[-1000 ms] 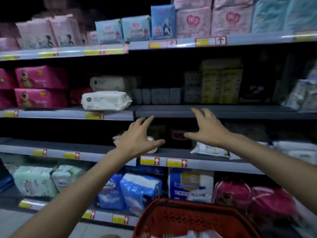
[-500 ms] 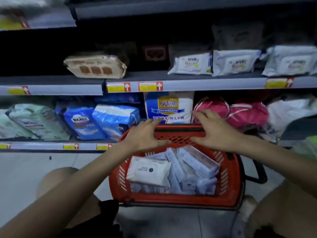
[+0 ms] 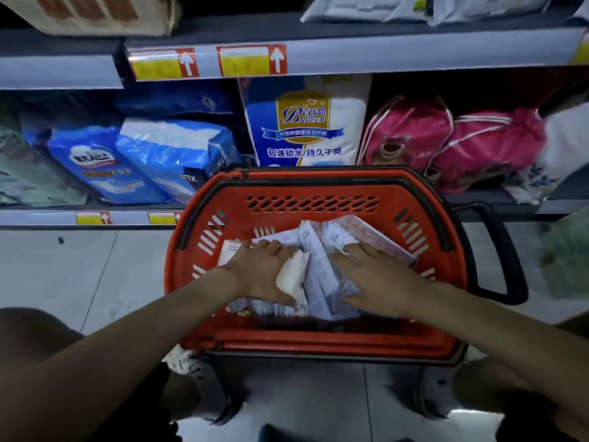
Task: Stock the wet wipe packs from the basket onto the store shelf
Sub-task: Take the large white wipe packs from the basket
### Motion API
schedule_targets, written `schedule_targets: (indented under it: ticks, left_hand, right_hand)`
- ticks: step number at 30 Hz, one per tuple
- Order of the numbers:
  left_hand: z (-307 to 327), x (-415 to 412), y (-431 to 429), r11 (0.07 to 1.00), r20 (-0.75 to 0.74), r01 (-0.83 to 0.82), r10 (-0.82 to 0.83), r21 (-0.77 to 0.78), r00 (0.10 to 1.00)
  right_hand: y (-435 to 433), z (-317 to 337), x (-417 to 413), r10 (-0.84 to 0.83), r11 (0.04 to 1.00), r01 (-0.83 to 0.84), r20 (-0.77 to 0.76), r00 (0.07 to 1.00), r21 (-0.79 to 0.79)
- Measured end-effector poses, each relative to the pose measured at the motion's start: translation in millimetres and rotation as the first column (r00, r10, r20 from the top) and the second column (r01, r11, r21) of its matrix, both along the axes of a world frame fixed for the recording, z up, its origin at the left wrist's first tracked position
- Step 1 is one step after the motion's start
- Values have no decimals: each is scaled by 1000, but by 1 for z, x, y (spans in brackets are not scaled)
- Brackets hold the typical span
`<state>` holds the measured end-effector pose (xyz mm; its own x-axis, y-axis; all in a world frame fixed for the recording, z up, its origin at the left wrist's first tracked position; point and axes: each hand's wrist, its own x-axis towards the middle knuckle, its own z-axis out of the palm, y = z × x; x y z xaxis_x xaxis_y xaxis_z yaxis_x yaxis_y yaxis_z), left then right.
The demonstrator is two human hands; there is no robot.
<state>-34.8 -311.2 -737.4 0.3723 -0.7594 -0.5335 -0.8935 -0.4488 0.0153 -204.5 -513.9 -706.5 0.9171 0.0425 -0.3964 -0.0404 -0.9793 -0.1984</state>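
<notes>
A red plastic basket [image 3: 318, 186] stands on the floor in front of me, with several white wet wipe packs [image 3: 315, 250] lying in it. My left hand [image 3: 261, 272] is inside the basket, its fingers and thumb closed around a white pack [image 3: 291, 275]. My right hand [image 3: 373, 275] lies flat on top of the packs at the right, fingers spread over one of them; a grip is not visible. Above, the store shelf [image 3: 382, 49] carries more white wipe packs [image 3: 366, 6] at the top edge of the view.
The lowest shelf behind the basket holds blue diaper bags [image 3: 165, 154], a white and blue pack [image 3: 306, 122] and pink drawstring bags [image 3: 452, 145]. A tan pack [image 3: 89, 11] lies on the upper shelf at left. The basket's black handle [image 3: 506, 256] sticks out right. My knees flank the basket.
My view has dropped from the shelves to the basket. Both hands came down from the shelf, past the basket's far rim, onto the packs; the left has closed on a white pack.
</notes>
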Motion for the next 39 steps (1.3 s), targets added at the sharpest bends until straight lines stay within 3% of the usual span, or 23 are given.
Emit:
schedule_targets:
  ticks: [5,11,20,26,29,32,36,39]
  left_hand:
    - [-15,8,14,996,5,90,-90,-16,996]
    - [-32,8,23,986,107,145,-136,-88,985]
    - [-18,5,9,998,30,17,-15,-67,999]
    - [-10,5,1,968,-20,-209,208,-136,978]
    - [3,5,-6,832,-211,-479,434,-278,876]
    - [18,4,-13,584,-513,-714,507,-386,692]
    - [45,-6,-27,244,-785,-921,484,-303,387]
    - [63,-18,-37,97,-886,-972,399,-214,235]
  right_hand:
    - [-12,-16,-17,128,983,-117,72,989,-143]
    - [-16,-16,-23,122,987,-111,90,988,-116]
    - [-16,-14,-27,141,984,-128,109,984,-121]
    - [-19,-5,-26,116,991,-104,139,984,-87]
    - [-19,-2,-24,36,999,-38,118,992,17]
    - [-17,7,-20,-93,978,71,104,990,198]
    - [-19,22,-18,-186,947,137,149,971,292]
    - [-21,29,-16,-276,900,189,179,944,393]
